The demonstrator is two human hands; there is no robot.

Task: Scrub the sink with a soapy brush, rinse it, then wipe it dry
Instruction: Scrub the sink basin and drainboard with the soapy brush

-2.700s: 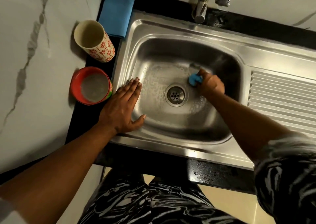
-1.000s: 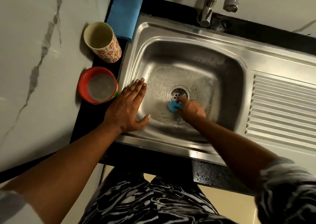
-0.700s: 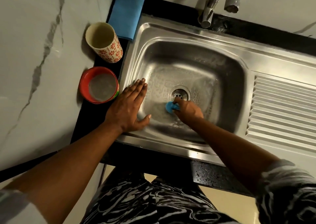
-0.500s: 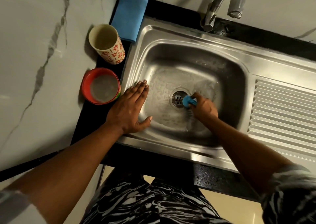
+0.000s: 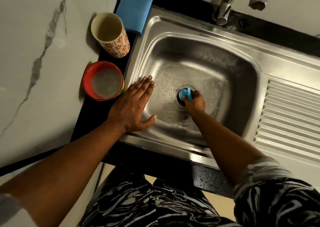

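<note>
leaning over the steel sink (image 5: 245, 81), the person has the right hand (image 5: 195, 104) down on the basin floor, fingers curled tight round a small blue brush (image 5: 185, 94). the brush sits right on top of the drain (image 5: 178, 103), at the middle of the basin; its blue top pokes out past the knuckles on the far side of the fist, with one fingertip hooked over its near edge, and the bristle end is hidden under the hand. only a dark arc of the drain shows round the brush. the basin floor about it is wet and beaded with drops. the left hand (image 5: 132, 108) lies flat, palm down, on the left rim of the sink, the four fingers straight and pressed together, reaching over the sloping wall, the thumb stuck out apart towards the basin; it holds nothing. just left of that hand, on the black counter (image 5: 90, 121), stands a red bowl (image 5: 86, 82) with cloudy liquid in it, and beyond it an upright cup (image 5: 121, 47) with red flowers on it. a folded blue cloth (image 5: 136, 8) lies past the cup at the sink's far left corner. the tap (image 5: 224, 8) stands at the back, and the ribbed draining board (image 5: 292, 115) runs off to the right.
</note>
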